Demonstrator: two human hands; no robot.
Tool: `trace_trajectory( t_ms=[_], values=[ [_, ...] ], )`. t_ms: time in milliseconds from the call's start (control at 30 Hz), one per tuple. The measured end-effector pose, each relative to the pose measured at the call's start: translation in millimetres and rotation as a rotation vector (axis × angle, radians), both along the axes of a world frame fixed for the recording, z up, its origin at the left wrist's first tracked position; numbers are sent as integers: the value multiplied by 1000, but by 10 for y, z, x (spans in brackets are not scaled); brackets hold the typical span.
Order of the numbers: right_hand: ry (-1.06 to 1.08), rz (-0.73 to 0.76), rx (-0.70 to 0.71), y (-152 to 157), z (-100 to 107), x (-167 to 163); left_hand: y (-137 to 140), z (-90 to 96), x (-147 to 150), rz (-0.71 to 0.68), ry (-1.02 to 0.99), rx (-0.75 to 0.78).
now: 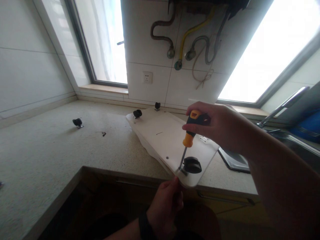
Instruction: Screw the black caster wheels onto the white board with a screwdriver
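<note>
My right hand (207, 121) is wrapped round the yellow and black handle of a screwdriver (188, 140). Its shaft points down, tip at the mounting plate of a black caster wheel (192, 165) on the near corner of a white board (160, 133). Below that corner, my left hand (166, 203) is closed on the board's edge, thumb close to the screwdriver tip; its other fingers are partly hidden. Two more casters, one left (137, 113) and one farther back (157, 106), stand at the board's far end. A small round dark fitting (167, 157) sits near its left edge.
On the speckled counter (57, 146) lie a loose caster (77, 122) and several small screws (103, 134). A sink (235, 161) with a faucet (285, 103) is at right. Pipes (183, 36) and a socket (147, 77) are on the tiled wall.
</note>
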State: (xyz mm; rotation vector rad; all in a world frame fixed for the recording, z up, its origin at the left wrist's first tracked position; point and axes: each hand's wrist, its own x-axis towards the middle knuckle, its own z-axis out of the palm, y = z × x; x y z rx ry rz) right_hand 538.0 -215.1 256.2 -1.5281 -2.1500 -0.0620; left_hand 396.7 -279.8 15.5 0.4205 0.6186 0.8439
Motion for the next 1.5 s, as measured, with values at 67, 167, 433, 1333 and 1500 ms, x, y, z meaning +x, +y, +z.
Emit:
trace_trajectory(
  t_ms=[67,167,433,1333,1500],
  values=[
    [-18,-52,47,-45,-5,9,0,7,1,1,-3,4],
    [-38,-133,81,-111,2,-35,-2,13,6,6,-3,3],
    [-182,-221,124,-118,21,-163,-17,0,-13,8,-13,11],
    [-226,-385,82,-195,-18,-268,-2,16,-35,1,12,10],
    [118,48,-154,-90,-43,-79,10,66,-81,13,33,-17]
  ],
)
